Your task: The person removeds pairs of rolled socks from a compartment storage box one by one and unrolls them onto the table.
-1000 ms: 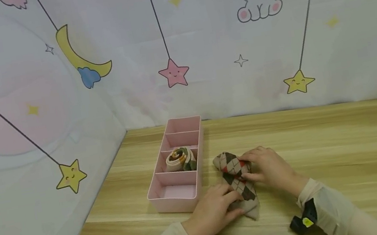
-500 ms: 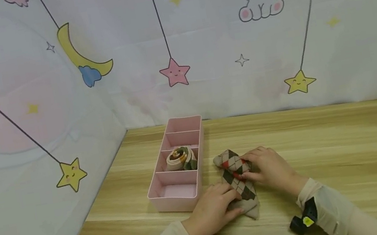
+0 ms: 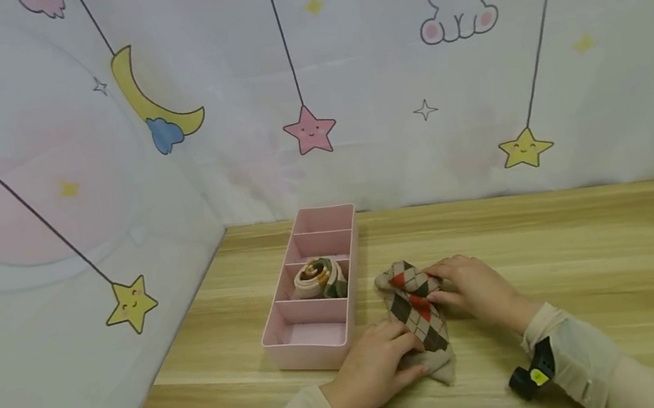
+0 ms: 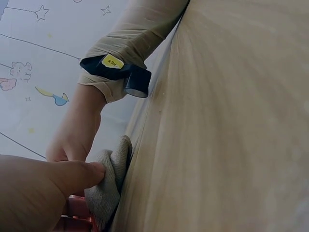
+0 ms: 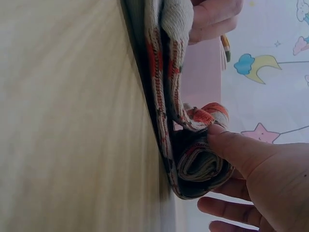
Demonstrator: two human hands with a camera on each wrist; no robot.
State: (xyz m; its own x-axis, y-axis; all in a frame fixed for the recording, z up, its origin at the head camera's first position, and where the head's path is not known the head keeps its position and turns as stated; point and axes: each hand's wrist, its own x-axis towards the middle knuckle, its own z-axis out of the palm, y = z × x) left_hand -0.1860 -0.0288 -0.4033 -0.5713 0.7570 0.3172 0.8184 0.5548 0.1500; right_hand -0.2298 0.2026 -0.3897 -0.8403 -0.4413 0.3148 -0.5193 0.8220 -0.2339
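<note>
A brown, red and beige argyle sock [image 3: 418, 315] lies on the wooden table [image 3: 602, 259], just right of a pink divided box [image 3: 299, 349]. My left hand [image 3: 394, 353] grips the sock's near beige end, thumb on the cloth [image 4: 108, 186]. My right hand [image 3: 448, 287] curls round the sock's far end, which is rolled up. In the right wrist view the thumb presses on the roll [image 5: 198, 169]. A second rolled sock [image 3: 319, 279] sits in the box's third compartment from the back.
The pink box has several compartments and stands near the left curtain wall [image 3: 54, 278]. A printed backdrop [image 3: 478, 99] closes the table's far edge. Bare wood stretches to the right of my hands. Each wrist carries a black strap [image 3: 531, 375].
The rolled far end of the argyle sock has turned a little further toward me under my right hand. My left hand stays on the near end. The view has shifted slightly.
</note>
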